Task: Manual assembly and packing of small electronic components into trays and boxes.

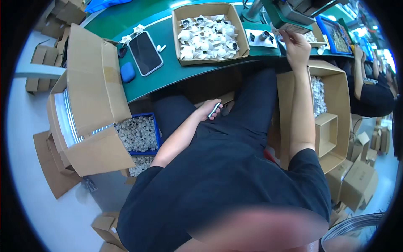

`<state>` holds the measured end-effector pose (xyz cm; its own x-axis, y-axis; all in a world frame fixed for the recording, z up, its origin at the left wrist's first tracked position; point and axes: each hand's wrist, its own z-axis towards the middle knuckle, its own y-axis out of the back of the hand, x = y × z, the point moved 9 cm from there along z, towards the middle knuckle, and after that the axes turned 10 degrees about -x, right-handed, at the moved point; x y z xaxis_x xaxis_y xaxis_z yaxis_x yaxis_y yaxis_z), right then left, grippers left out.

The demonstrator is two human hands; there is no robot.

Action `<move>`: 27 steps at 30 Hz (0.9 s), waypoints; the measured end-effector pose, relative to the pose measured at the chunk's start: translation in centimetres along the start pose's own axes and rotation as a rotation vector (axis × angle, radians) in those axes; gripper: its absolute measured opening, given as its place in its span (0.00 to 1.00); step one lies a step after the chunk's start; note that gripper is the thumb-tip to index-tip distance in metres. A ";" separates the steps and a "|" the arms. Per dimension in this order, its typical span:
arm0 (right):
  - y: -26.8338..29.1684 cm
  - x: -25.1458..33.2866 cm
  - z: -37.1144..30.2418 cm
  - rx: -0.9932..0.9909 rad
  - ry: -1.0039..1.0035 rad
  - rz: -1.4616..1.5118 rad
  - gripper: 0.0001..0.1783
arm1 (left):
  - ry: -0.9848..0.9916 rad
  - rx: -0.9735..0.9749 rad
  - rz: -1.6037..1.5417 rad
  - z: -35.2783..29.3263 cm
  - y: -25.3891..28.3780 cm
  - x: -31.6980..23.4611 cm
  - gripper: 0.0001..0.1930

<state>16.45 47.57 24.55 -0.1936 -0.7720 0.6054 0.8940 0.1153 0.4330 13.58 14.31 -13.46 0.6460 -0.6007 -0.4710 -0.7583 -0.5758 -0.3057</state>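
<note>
Slim rod (214, 110), one, was in the left hand (204, 110), fingers curled round it, over the lap (247, 119). The right hand (296, 48) was beside one machine (287, 19); whether it pinched anything could not be told. One carton (176, 38) held white parts (206, 40), too many to count; one blue bin (157, 130) held grey pieces (136, 135).

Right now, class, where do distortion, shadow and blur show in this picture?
Head view: the front edge of the table curves; head view: dark shadow lies beneath it, floor at left is bright; head view: a bottom-centre patch is heavily blurred.
</note>
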 end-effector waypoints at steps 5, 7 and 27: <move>-0.1 1.3 -1.6 -0.069 -0.029 0.288 0.09 | 0.002 -0.016 -0.011 -0.2 -0.1 0.0 0.19; 0.1 2.2 -1.6 -0.096 0.102 0.163 0.07 | -0.001 -0.014 -0.014 -0.1 -0.1 -0.1 0.19; -2.5 7.3 -5.1 -0.158 0.564 -0.128 0.18 | -0.024 -0.002 -0.008 1.0 0.0 -1.3 0.20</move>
<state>14.86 38.43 24.48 -0.0982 -0.9913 0.0878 0.9353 -0.0618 0.3483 12.65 15.67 -13.71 0.6500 -0.5827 -0.4879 -0.7527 -0.5821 -0.3077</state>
